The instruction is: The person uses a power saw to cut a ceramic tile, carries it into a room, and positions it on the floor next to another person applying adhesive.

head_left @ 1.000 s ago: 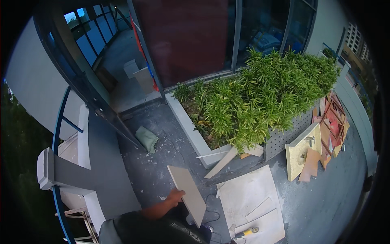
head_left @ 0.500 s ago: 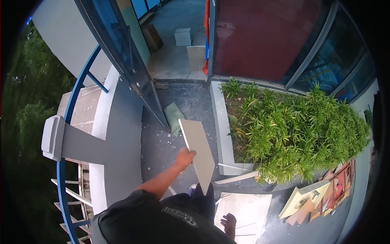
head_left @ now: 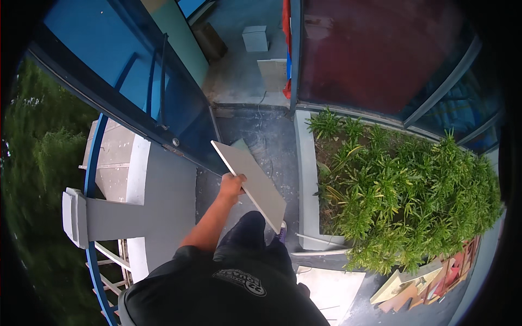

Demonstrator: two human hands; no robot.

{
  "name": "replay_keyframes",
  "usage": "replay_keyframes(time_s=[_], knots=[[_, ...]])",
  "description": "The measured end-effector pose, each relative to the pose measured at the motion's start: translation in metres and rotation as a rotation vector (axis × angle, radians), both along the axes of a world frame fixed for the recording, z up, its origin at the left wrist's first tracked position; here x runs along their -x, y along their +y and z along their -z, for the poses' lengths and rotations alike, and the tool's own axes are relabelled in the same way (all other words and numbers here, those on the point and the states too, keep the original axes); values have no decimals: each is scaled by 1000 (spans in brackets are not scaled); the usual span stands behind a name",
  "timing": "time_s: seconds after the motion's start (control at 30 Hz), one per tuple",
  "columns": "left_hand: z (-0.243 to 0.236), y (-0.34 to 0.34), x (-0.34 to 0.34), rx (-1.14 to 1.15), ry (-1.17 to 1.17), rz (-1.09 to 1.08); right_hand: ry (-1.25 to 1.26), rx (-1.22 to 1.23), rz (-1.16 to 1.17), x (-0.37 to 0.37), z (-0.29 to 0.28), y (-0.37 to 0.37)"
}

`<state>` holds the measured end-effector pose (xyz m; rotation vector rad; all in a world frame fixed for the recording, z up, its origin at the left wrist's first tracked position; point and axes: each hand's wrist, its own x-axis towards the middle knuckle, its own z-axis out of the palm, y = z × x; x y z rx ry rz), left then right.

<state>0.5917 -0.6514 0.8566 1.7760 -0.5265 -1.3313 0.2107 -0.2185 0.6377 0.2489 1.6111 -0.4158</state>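
My left hand [head_left: 232, 186] grips a flat grey rectangular tile [head_left: 256, 183] by its long left edge. It holds the tile out in front of me at an angle, one corner pointing toward the glass door [head_left: 163, 108]. The tile hangs above the dusty grey floor [head_left: 274, 146] in front of the doorway. My dark trouser leg and shoe [head_left: 255, 239] show below the tile. My right hand is not visible.
A long white planter [head_left: 305, 179] full of green plants [head_left: 413, 195] runs along the right. A pale slab [head_left: 331, 285] and several cut tile pieces [head_left: 413, 282] lie at the lower right. A blue railing [head_left: 92, 179] borders the left. A white box [head_left: 254, 38] stands inside the doorway.
The view has swung toward the doorway as I moved forward. The tile has risen from near the floor to in front of me, still in my left hand.
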Motion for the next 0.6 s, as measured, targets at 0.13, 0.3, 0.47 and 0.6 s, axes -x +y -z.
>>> replay_keyframes(time_s=[0.13, 0.3, 0.47, 0.6], knots=[[20, -62, -32, 43, 90, -162, 40, -30, -58, 18, 2, -96], [39, -162, -79, 37, 156, -213, 183, 46, -177, 44, 23, -281], [73, -281, -153, 52, 11, -165, 311, 361, -336, -17, 11, -535], [68, -356, -210, -68, -319, -55, 212, 533, -509, -135, -50, -705]])
